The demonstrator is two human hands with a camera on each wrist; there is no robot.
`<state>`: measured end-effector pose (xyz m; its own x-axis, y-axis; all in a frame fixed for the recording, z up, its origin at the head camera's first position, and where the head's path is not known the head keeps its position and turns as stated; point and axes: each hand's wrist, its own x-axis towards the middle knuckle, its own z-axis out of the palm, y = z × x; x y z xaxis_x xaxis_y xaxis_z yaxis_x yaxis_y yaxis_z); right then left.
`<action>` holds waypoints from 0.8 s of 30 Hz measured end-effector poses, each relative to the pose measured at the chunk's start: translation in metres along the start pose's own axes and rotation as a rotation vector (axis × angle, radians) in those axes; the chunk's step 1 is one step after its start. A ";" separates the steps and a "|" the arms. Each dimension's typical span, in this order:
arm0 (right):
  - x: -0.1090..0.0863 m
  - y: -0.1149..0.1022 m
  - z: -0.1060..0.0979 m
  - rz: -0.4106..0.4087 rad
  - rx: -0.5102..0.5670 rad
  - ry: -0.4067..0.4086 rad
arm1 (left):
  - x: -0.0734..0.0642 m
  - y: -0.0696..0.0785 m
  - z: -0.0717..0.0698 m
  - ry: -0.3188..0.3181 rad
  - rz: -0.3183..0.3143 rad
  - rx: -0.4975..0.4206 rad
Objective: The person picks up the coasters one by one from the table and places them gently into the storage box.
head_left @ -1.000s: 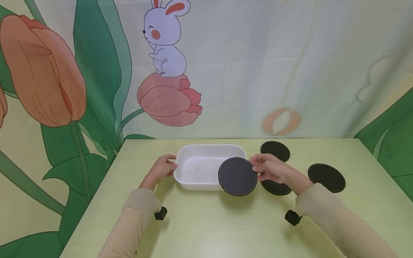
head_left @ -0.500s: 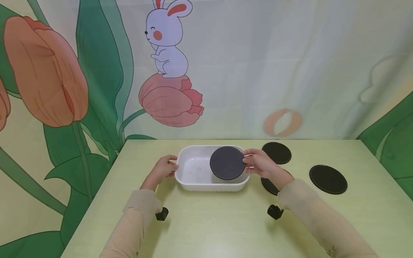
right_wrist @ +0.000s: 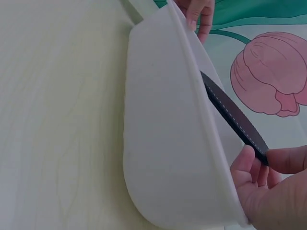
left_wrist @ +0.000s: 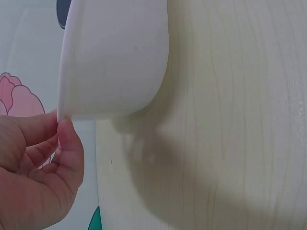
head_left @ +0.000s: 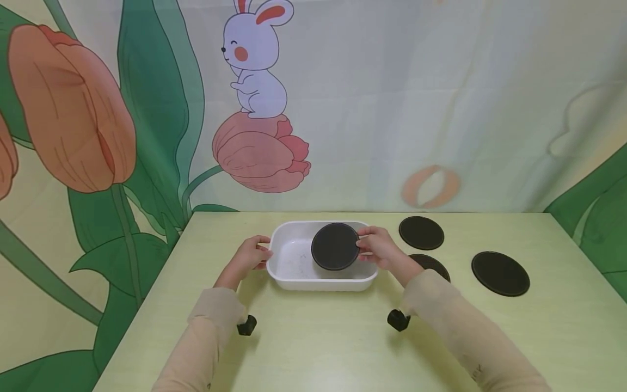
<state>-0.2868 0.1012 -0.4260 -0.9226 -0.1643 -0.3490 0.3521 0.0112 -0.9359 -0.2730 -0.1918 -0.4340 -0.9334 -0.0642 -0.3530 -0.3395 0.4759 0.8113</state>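
A white rectangular basin (head_left: 294,284) with rounded corners stands on the table. My left hand (head_left: 247,256) pinches its left rim between thumb and fingers, as the left wrist view shows close up at the white wall (left_wrist: 115,62). My right hand (head_left: 379,247) pinches the right edge of a round black coaster (head_left: 335,246) with stitching along its border. The coaster is tilted over the basin's right half, its lower far part dipping below the rim in the right wrist view, where the thumb and fingers (right_wrist: 288,160) grip its near edge.
Three more black coasters lie on the table to the right: one at the back (head_left: 421,233), one (head_left: 433,265) partly behind the right forearm, and one farther right (head_left: 501,273). A printed curtain (head_left: 352,109) hangs behind the table's back edge. Each wrist carries a small black device (head_left: 399,320).
My right hand has carried the coaster left from beside the basin's front right corner to over its inside, then lowered it slightly. The left hand keeps its place on the rim.
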 end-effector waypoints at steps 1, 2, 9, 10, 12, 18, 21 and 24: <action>0.001 0.000 0.003 0.002 -0.003 0.009 | 0.000 0.000 0.000 0.000 -0.003 -0.001; 0.003 0.001 0.005 0.003 -0.004 0.015 | 0.000 0.000 0.000 0.000 -0.007 -0.001; 0.017 0.009 0.021 0.028 -0.009 0.072 | 0.000 -0.001 0.000 -0.006 0.010 -0.014; 0.025 0.017 0.019 -0.002 0.012 0.041 | 0.000 -0.001 0.000 -0.007 0.012 -0.020; 0.042 0.033 0.016 -0.024 0.042 0.016 | 0.000 -0.002 0.000 -0.010 0.021 -0.022; 0.041 0.035 0.029 0.049 0.034 0.071 | 0.000 -0.003 0.000 -0.012 0.032 -0.016; 0.041 0.038 0.031 0.047 0.035 0.063 | 0.000 -0.002 0.000 -0.013 0.030 -0.017; 0.034 0.031 0.037 0.089 0.019 0.102 | 0.001 -0.002 0.000 -0.012 0.029 -0.022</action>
<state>-0.3011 0.0590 -0.4650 -0.8983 -0.0625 -0.4348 0.4355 0.0023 -0.9002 -0.2729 -0.1927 -0.4356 -0.9415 -0.0406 -0.3347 -0.3152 0.4577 0.8313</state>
